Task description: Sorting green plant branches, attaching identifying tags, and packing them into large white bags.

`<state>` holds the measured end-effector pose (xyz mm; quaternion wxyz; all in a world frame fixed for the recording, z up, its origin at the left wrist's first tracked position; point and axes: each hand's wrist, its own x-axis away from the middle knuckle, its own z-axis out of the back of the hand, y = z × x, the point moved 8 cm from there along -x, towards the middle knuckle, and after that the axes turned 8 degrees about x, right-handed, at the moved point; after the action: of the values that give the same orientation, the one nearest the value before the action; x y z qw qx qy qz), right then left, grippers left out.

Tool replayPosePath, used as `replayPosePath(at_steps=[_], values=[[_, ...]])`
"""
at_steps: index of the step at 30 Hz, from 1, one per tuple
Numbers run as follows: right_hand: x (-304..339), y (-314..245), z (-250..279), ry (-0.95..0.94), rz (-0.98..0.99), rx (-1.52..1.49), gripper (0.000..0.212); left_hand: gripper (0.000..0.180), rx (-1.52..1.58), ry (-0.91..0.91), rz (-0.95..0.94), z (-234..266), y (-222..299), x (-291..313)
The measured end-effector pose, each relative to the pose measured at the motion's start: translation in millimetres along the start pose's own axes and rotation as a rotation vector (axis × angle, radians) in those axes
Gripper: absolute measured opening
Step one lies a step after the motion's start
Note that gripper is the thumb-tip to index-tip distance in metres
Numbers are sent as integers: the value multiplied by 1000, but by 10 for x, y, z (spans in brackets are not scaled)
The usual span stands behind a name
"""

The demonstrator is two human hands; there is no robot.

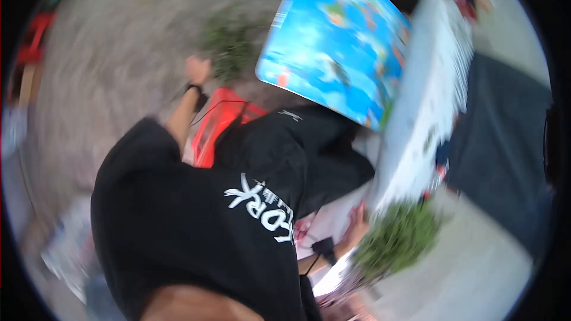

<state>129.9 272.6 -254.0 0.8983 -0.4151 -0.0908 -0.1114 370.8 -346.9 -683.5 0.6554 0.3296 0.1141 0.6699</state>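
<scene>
My left hand [198, 70], blurred by motion, is stretched out over the ground with its fingers closed. It is at the edge of a bunch of leafy green stems [231, 41] and seems to grip it. My right hand [355, 224] has its fingers stretched out beside the low table, and I make out nothing in it. Next to it is a second, thicker bunch of leafy green stems [398, 238], its stalks towards the lower edge. Each wrist wears a black band.
A red plastic piece [208, 134] stands by my dark-clothed legs [321, 148]. Ahead is a tabletop with a blue sea-life pattern [339, 41], with a long white surface [425, 95] beside it. A dark mat [502, 148] lies at the right, and a pale plastic bag [71, 244] at the left.
</scene>
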Motion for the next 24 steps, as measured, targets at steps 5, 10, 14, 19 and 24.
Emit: replayPosePath(at_steps=[5, 10, 14, 19, 24], values=[[128, -173, 392, 124, 92, -59, 29, 27, 717, -139, -441, 446, 1687, 588], [602, 103, 1250, 292, 149, -308, 26, 14, 804, -589, -960, 931, 3502, 2397], [1035, 589, 2125, 606, 95, -258, 25, 36, 56, -1294, -1077, 496, 3710, 3657], [1292, 1041, 3150, 961, 90, 123, 24, 81, -553, -1282, -1039, 31, 3127, 3703], [965, 1445, 3772, 991, -26, 722, 24, 69, -405, -1358, -826, -267, 3242, 3620]])
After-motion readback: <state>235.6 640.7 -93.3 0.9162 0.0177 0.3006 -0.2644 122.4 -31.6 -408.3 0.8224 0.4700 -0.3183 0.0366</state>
